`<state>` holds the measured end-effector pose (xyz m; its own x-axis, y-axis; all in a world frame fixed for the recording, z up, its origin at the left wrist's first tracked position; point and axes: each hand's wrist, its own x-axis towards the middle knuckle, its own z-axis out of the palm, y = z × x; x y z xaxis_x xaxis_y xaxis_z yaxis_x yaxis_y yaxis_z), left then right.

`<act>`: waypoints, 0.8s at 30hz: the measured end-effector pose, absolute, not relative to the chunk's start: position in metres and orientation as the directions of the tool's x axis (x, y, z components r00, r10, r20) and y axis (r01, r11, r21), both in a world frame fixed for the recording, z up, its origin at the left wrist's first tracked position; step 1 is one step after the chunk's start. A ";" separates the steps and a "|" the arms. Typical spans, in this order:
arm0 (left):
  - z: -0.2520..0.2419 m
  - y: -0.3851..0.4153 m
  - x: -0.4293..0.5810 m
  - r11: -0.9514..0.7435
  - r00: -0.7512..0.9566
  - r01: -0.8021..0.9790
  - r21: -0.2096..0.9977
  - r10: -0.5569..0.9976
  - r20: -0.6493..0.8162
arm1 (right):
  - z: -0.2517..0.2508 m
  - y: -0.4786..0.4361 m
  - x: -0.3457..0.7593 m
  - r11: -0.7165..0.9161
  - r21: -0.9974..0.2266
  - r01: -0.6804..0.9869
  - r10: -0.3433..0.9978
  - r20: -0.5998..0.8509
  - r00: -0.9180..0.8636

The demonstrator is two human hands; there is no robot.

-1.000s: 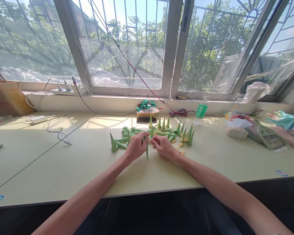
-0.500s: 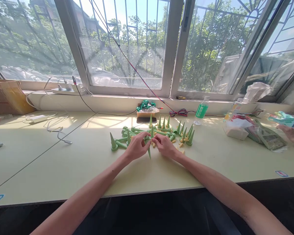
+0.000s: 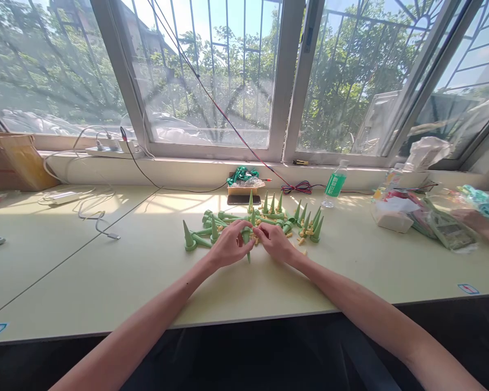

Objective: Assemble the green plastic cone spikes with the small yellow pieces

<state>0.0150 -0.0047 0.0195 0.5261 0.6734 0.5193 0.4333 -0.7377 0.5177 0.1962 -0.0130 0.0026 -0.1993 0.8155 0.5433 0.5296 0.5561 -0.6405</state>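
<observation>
My left hand (image 3: 231, 243) is closed around a green plastic watering spike (image 3: 246, 234), its point angled down towards me. My right hand (image 3: 274, 241) pinches at the near right side of that spike's wide end; whatever its fingertips hold is small and hidden. Around and behind both hands lie several more green spikes (image 3: 204, 232), some on their sides. Others stand upright on their wide ends, such as the standing spike (image 3: 188, 237) at the left and a leaning spike (image 3: 317, 230) at the right. Small yellow plastic pieces (image 3: 301, 241) are scattered among them.
Behind the pile are a dark phone (image 3: 243, 200) and a small box (image 3: 245, 190) with green items. A bottle (image 3: 336, 184), tissue pack (image 3: 392, 217) and plastic bags (image 3: 448, 225) stand right. Another person's hand (image 3: 470, 219) touches the bags. White cables (image 3: 93, 214) lie left.
The spike in my left hand has turned slightly, its wide end tipping more towards me. My right fingers stay close against it. At the far right, the other person's hand has moved left.
</observation>
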 end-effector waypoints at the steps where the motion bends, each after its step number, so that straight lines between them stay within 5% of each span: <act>1: 0.019 -0.004 0.015 -0.738 0.528 0.435 0.516 0.673 0.517 | 0.002 -0.013 0.196 0.559 -0.636 0.532 0.813 0.547 -0.201; 24: 0.014 -0.001 0.016 -0.727 0.513 0.443 0.525 0.686 0.516 | 0.000 -0.015 0.195 0.569 -0.613 0.548 0.807 0.543 -0.231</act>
